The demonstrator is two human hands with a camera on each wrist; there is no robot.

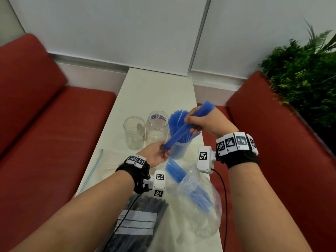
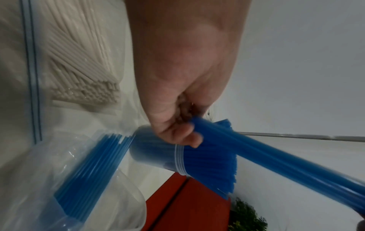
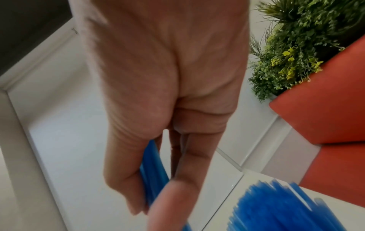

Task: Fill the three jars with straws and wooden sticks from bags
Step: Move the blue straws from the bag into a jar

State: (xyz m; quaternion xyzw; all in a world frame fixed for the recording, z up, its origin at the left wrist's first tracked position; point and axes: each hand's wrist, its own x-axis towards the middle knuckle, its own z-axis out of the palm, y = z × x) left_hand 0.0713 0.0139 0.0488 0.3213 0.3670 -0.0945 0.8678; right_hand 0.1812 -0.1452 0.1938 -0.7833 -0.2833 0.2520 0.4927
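Observation:
Both hands hold one tilted bundle of blue straws (image 1: 183, 129) above the table. My left hand (image 1: 160, 151) grips its lower end (image 2: 199, 125); my right hand (image 1: 198, 120) wraps its upper part (image 3: 153, 168). Right behind the bundle stands a jar (image 1: 179, 144) packed with blue straws (image 2: 207, 161). Two clear jars with no straws or sticks in them (image 1: 134, 132) (image 1: 157, 127) stand to its left. A clear bag with more blue straws (image 1: 196, 193) lies near me. A zip bag of pale wooden sticks (image 2: 79, 65) lies at the left.
A bag of black straws (image 1: 140, 219) lies at the table's (image 1: 156, 88) near edge under my left wrist. Red benches (image 1: 45, 115) flank the narrow white table. A green plant (image 1: 305, 75) stands at the back right behind the right bench.

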